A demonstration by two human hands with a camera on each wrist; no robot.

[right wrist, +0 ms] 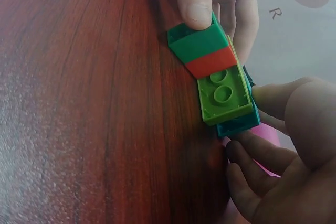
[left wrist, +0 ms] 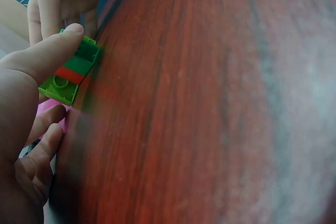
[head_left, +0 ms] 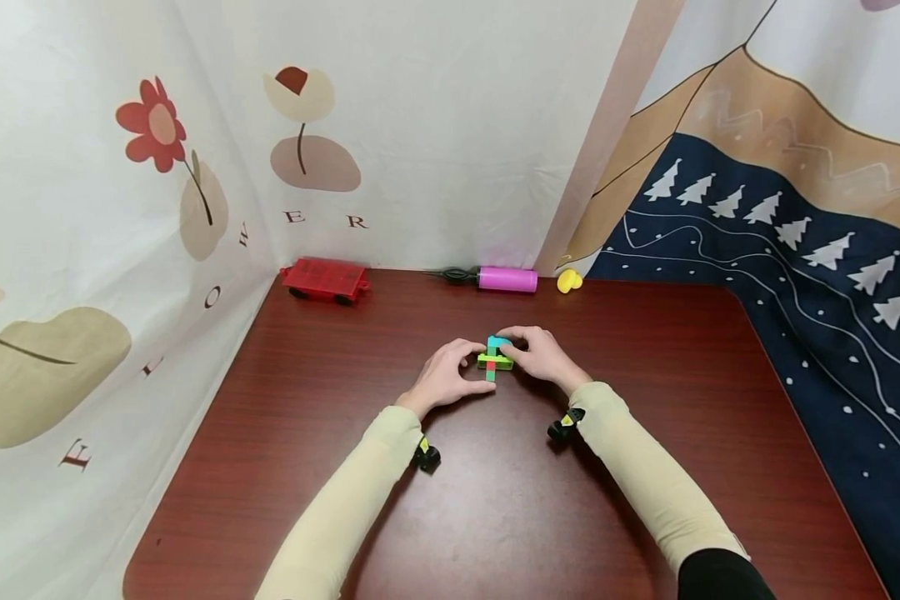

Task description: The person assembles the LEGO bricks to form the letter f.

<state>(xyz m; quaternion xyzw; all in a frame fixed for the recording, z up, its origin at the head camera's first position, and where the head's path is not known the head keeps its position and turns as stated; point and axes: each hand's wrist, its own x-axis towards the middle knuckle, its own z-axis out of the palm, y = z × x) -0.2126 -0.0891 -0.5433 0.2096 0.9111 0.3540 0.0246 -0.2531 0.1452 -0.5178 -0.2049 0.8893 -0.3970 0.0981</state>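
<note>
Both hands hold a small model of toy building bricks point(head_left: 491, 366) above the middle of the wooden table. A green brick point(right wrist: 199, 43) joins an orange-red brick point(right wrist: 212, 63), which sits against a lime-green brick point(right wrist: 226, 98) with its hollow underside showing. Beyond that is a blue brick point(right wrist: 242, 124). My left hand point(head_left: 446, 372) grips the model from the left, its thumb point(left wrist: 52, 53) on the green brick's end. From the right, my right hand point(head_left: 543, 354) pinches the blue part between thumb and fingers. Its fingertips are partly hidden behind the bricks in the right wrist view.
Along the table's back edge stand a red toy wagon point(head_left: 324, 279) with black wheels, a purple cylinder point(head_left: 507, 279) with a dark tapering end, and a small yellow object point(head_left: 569, 281). Printed cloths point(head_left: 450, 125) hang behind and beside the table point(head_left: 510, 517).
</note>
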